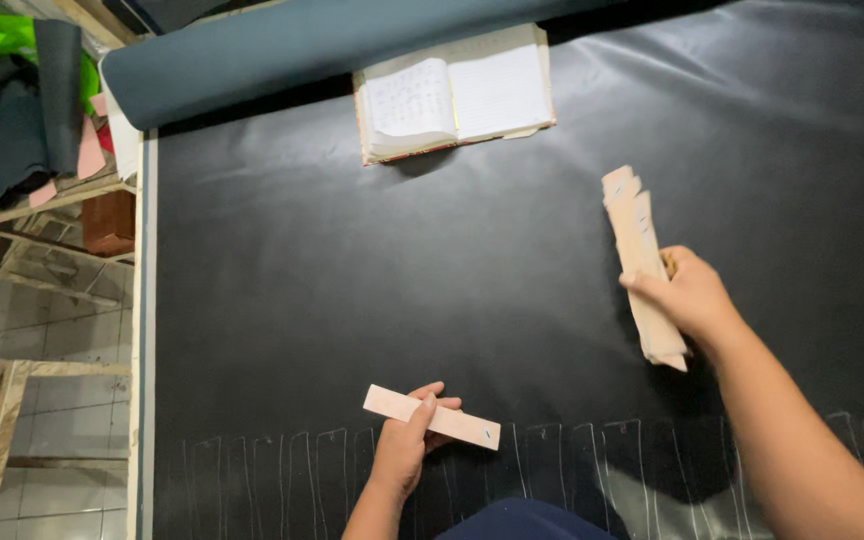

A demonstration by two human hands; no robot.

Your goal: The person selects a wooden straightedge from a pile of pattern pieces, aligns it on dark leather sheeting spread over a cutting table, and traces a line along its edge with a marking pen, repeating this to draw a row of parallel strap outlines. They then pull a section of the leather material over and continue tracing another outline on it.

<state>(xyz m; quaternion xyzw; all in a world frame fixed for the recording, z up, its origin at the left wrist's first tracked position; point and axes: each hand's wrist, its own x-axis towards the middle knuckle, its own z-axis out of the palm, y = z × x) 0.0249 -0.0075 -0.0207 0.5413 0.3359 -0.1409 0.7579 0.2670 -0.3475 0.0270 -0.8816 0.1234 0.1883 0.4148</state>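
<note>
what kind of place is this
Probably a small cutting workshop for leather or fabric: a black sheet marked with chalk outlines, a rolled material bolt, and cardboard templates in the right hand.

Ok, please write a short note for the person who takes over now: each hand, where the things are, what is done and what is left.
Left hand: holds one pinkish card strip just above the black sheet.
Right hand: grips a stack of card strips above the sheet.
Open notebook lies at the far edge, by the blue-grey roll.
Done: a row of chalk outlines along the near edge.
Left: the rest of the sheet shows no marks.
</note>
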